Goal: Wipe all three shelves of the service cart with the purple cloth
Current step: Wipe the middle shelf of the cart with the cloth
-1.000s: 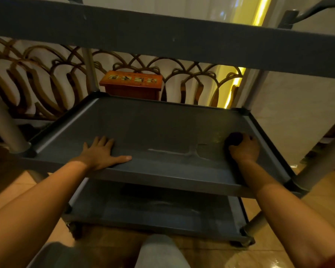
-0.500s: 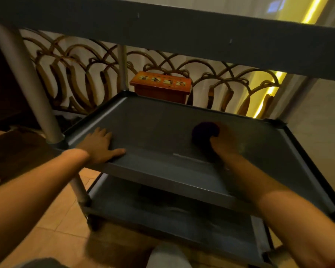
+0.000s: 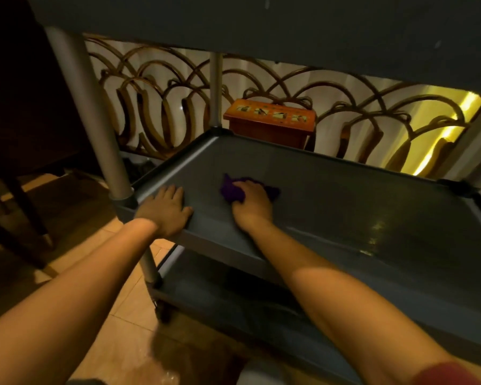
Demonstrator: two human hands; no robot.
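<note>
Since the earlier frames, the purple cloth (image 3: 235,190) has been carried leftward across the middle shelf (image 3: 345,195), from its right side to its left part. It is bunched under the right hand (image 3: 252,204), fingers clenched around it; its long axis runs left-right. The left hand (image 3: 165,209) is laid flat and released on the shelf's front-left rim.

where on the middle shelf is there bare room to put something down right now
The middle shelf is bare from the right hand and purple cloth out to its right and back rims. It is crowded at the front-left corner, where the left hand rests flat.
</note>
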